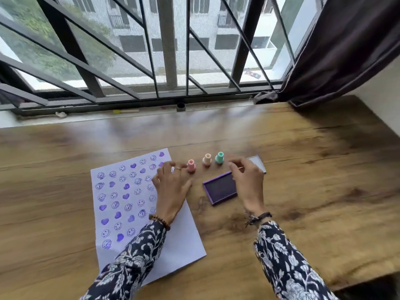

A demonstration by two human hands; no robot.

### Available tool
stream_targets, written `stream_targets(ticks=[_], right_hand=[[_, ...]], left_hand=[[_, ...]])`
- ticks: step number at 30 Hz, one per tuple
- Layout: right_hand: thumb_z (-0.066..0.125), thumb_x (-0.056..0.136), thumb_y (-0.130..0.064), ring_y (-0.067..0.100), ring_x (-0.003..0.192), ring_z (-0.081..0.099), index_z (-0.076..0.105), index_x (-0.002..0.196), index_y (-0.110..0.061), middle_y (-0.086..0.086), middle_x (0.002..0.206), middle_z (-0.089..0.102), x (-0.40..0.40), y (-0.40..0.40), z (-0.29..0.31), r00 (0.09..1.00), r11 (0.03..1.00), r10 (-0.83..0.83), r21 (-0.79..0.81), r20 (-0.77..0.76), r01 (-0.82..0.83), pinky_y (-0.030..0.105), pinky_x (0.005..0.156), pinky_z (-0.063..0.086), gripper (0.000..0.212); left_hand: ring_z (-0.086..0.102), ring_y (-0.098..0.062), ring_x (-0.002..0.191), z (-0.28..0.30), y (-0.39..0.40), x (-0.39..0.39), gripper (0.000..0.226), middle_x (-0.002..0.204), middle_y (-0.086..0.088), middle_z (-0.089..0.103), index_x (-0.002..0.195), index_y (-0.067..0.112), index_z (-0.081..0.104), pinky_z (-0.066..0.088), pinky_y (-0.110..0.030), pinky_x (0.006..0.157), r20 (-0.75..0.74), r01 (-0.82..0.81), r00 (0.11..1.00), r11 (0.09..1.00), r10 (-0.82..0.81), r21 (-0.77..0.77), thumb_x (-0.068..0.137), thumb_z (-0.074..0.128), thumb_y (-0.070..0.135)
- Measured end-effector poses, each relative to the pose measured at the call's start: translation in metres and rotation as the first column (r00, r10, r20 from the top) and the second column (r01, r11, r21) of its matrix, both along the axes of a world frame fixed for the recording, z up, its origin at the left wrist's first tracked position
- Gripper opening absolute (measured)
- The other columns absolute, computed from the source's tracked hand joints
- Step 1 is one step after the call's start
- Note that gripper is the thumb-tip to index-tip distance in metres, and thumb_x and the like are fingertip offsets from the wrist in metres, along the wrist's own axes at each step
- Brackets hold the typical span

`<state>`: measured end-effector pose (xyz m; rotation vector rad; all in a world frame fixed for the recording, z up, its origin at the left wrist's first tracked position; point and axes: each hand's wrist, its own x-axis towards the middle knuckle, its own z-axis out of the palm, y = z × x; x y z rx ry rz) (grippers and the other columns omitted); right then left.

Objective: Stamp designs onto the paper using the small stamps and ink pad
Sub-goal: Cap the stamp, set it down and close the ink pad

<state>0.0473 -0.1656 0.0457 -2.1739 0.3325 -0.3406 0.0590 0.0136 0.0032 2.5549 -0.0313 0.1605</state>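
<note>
1. A wooden table stands against a barred window, with a dark curtain hanging at its far right corner
2. A white paper lies left of the table's middle, slightly tilted, its left part covered in purple smiley faces and hearts; the strip along its right edge is bare
3. The left hand rests on the paper's right edge, fingers loosely spread and holding nothing, fingertips just beside the pink stamp
4. Three small stamps stand upright in a row beyond the paper's far right corner: the pink one, a peach stamp, and a green stamp
5. The open purple ink pad lies flat near the table's middle, on the near side of the stamps
6. The right hand hovers over the pad's right edge, thumb and forefinger pressed together; whether they pinch anything cannot be told
7. The pad's lid lies just behind that hand
</note>
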Motion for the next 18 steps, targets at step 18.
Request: stream_targets(ticks=[18], right_hand=[[0.053, 0.081, -0.01, 0.038, 0.091, 0.062, 0.067, 0.084, -0.004, 0.024, 0.093, 0.071, 0.006, -0.077, -0.012, 0.896, 0.915, -0.401, -0.036, -0.192, 0.402, 0.037, 0.076, 0.048, 0.016]], left_hand=[[0.037, -0.019, 0.113, -0.008, -0.022, -0.028, 0.075, 0.116, 0.001, 0.048, 0.125, 0.032, 0.044, 0.023, -0.036, 0.088, -0.135, 0.203, 0.972, 0.976, -0.191, 0.084, 0.061, 0.066, 0.064]])
